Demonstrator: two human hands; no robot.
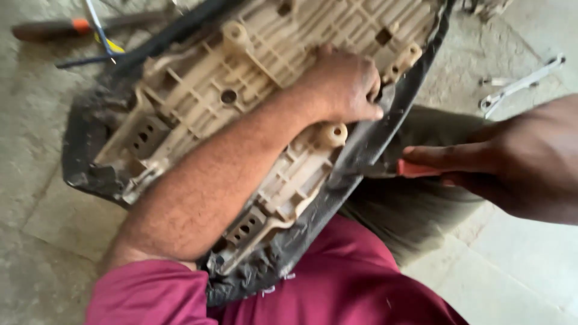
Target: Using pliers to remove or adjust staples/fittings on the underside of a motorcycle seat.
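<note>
A beige plastic seat base (pixel 253 114) lies upside down across the middle of the view, its ribbed underside facing up, one end resting against the person's lap. A black seat cover (pixel 361 150) wraps its rim. The left hand (pixel 346 87) presses on the base at about 1 o'clock from centre, fingers curled and pinching the cover's edge. At 3 o'clock the right hand (pixel 512 165) is closed around a tool with a red handle (pixel 418 170), its tip touching the cover just beside the left hand. Underneath is a bare, dusty concrete floor (pixel 36 150). 1 silver wrench (pixel 521 84) lies at 2 o'clock, well apart. At 11 o'clock lie an orange-banded tool (pixel 54 27) and some blue and yellow wires (pixel 99 39).
</note>
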